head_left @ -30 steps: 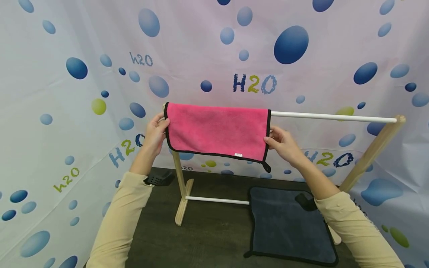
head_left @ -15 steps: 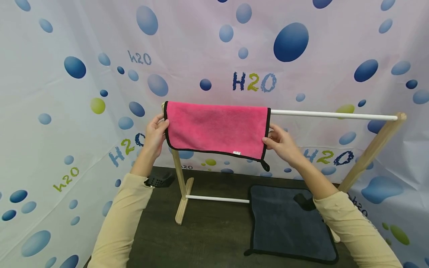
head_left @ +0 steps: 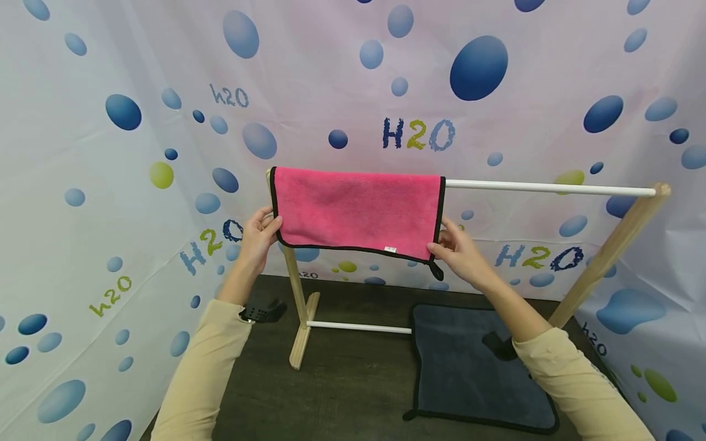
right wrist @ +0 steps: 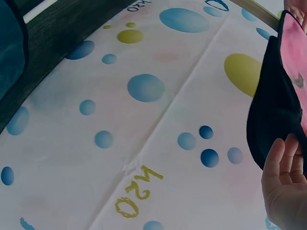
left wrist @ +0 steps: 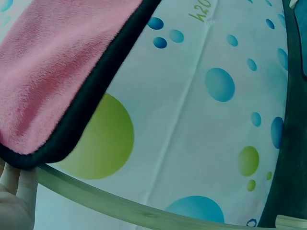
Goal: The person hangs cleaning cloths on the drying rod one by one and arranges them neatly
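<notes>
A pink towel (head_left: 358,211) with black edging hangs folded over the white upper bar (head_left: 546,187) of a rack, at its left end. My left hand (head_left: 258,239) pinches the towel's left edge near the lower corner, thumb in front and fingers behind. On the opposite side, my right hand (head_left: 460,254) pinches the right edge low down, just above a black hanging loop (head_left: 436,270). The right wrist view shows a dark back layer (right wrist: 273,110) of the towel, with fingers (right wrist: 273,160) against it. Only part of the left hand (left wrist: 17,203) shows in the left wrist view.
A dark grey-blue towel (head_left: 469,373) with black edging lies flat on the dark table (head_left: 331,392), partly under my right forearm. The rack has wooden side posts (head_left: 612,257) and a lower white bar (head_left: 358,327). A bubble-printed curtain (head_left: 331,73) stands behind.
Both hands have slid down the towel's side edges toward its lower corners. The pink towel stays over the bar, and the grey-blue towel has not moved.
</notes>
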The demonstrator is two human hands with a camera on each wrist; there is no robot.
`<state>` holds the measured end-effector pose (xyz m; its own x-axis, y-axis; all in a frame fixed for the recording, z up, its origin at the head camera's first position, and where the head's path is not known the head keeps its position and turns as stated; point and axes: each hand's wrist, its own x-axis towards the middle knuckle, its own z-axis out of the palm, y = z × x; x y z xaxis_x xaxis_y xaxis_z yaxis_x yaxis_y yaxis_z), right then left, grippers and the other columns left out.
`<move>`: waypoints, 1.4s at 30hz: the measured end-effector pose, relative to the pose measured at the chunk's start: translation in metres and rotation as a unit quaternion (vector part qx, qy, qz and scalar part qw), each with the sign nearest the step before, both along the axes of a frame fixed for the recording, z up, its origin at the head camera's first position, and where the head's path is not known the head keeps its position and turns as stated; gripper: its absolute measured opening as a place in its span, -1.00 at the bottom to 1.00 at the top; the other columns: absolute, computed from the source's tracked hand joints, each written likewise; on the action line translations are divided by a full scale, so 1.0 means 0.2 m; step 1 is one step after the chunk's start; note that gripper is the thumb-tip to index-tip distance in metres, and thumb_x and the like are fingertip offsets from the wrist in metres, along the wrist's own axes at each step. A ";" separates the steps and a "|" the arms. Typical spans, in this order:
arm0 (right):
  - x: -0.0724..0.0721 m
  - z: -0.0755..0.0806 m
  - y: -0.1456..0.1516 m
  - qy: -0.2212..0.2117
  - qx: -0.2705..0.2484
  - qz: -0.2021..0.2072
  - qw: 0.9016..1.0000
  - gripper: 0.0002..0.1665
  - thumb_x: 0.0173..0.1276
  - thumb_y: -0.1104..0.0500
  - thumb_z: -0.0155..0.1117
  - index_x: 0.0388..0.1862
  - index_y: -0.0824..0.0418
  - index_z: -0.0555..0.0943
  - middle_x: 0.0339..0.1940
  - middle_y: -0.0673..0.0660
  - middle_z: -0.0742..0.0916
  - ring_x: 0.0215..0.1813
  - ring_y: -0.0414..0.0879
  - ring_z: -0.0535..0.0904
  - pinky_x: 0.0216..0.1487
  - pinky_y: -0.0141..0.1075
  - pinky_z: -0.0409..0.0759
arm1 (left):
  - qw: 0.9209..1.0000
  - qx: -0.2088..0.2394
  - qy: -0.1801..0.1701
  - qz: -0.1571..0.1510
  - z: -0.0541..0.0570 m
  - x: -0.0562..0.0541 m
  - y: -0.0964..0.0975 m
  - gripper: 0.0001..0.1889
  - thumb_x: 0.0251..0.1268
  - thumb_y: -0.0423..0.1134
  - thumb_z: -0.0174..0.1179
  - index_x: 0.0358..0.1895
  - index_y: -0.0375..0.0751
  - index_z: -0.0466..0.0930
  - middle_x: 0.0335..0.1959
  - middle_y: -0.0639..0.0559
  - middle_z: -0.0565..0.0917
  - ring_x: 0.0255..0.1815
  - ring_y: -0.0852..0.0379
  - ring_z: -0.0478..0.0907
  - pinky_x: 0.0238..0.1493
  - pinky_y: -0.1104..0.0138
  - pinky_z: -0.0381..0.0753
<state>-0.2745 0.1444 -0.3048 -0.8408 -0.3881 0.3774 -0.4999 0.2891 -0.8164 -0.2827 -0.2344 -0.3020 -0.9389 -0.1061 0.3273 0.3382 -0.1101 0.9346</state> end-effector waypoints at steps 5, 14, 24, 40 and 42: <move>0.01 -0.01 0.01 0.018 0.000 -0.006 1.000 -0.34 0.34 0.38 0.02 0.39 0.34 0.08 -0.35 0.33 0.61 -0.36 -0.24 0.52 -0.24 -0.44 0.52 | 1.000 0.001 0.005 0.004 -0.03 0.00 0.00 -0.76 0.35 -0.45 -0.08 0.05 -0.29 0.33 -0.40 0.30 0.64 -0.40 0.37 0.58 -0.31 0.51 0.54; -0.02 0.10 0.03 0.073 -0.015 -0.027 0.997 -0.34 0.33 0.39 0.03 0.38 0.37 0.10 -0.36 0.29 0.59 -0.38 -0.27 0.50 -0.26 -0.51 0.48 | 1.000 -0.005 0.013 0.009 -0.03 -0.01 0.01 -0.69 0.34 -0.44 -0.07 0.12 -0.43 0.29 -0.37 0.31 0.63 -0.36 0.36 0.59 -0.26 0.50 0.55; -0.01 -0.02 0.03 0.056 0.008 -0.009 0.998 -0.41 0.32 0.39 0.05 0.32 0.33 0.20 -0.37 0.30 0.63 -0.38 -0.24 0.53 -0.31 -0.40 0.48 | 1.000 0.002 0.010 0.015 -0.05 -0.01 0.01 -0.77 0.35 -0.44 -0.07 0.03 -0.25 0.34 -0.40 0.30 0.63 -0.39 0.36 0.58 -0.29 0.51 0.54; -0.04 -0.04 -0.01 0.026 -0.019 -0.062 0.998 -0.52 0.34 0.30 0.05 0.23 0.39 0.33 0.33 0.30 0.18 0.09 0.12 0.30 0.02 -0.03 0.33 | 1.000 0.024 0.011 0.013 -0.09 0.00 -0.01 -0.78 0.30 -0.49 -0.03 -0.05 -0.17 0.37 -0.41 0.28 0.65 -0.44 0.37 0.58 -0.32 0.52 0.55; -0.06 -0.03 -0.01 0.017 -0.023 -0.052 0.998 -0.53 0.34 0.29 0.04 0.21 0.41 0.35 0.38 0.29 0.11 0.16 0.21 0.24 0.09 0.08 0.25 | 0.999 0.026 0.013 0.013 -0.09 0.00 -0.01 -0.78 0.30 -0.50 -0.04 -0.05 -0.18 0.37 -0.42 0.28 0.65 -0.44 0.37 0.59 -0.32 0.52 0.56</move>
<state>-0.2870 0.1422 -0.3118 -0.8618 -0.2818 0.4219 -0.4972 0.3040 -0.8126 -0.2819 -0.2361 -0.3210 -0.9271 -0.1474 0.3445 0.3652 -0.1493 0.9189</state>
